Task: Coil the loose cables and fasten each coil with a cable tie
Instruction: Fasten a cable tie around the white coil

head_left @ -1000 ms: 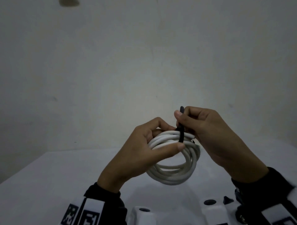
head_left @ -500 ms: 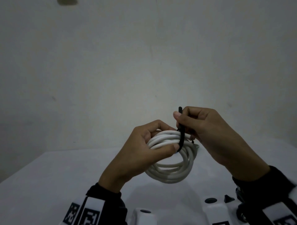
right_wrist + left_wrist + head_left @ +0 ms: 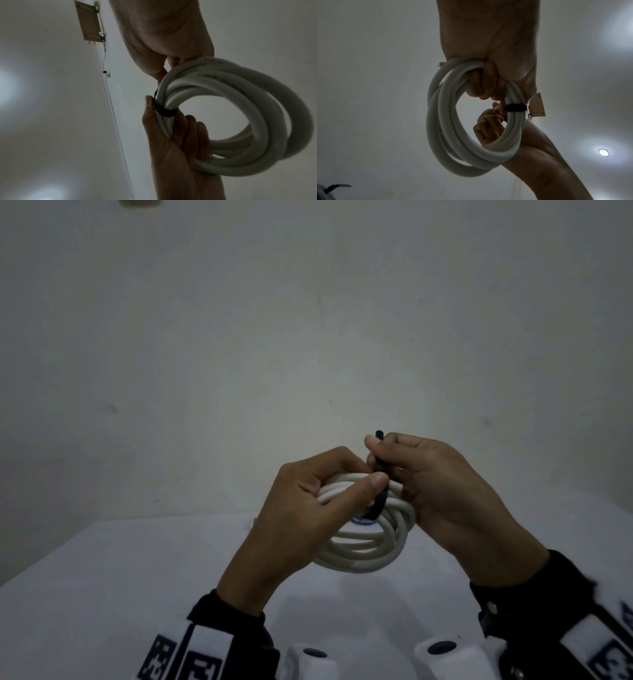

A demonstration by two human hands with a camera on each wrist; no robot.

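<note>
White cable coil (image 3: 363, 537) wound and held above worktop (image 3: 102, 594) in left hand (image 3: 301, 518) grip, black cable tie (image 3: 381, 494) already looped round the strands just beside that grip, right hand (image 3: 442, 491) pinching its free tail; cinching apparently left, other cables unseen.

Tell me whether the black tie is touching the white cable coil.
Touching. The left wrist view shows the black tie wrapped tight round the white cable coil strands, with no gap.
</note>
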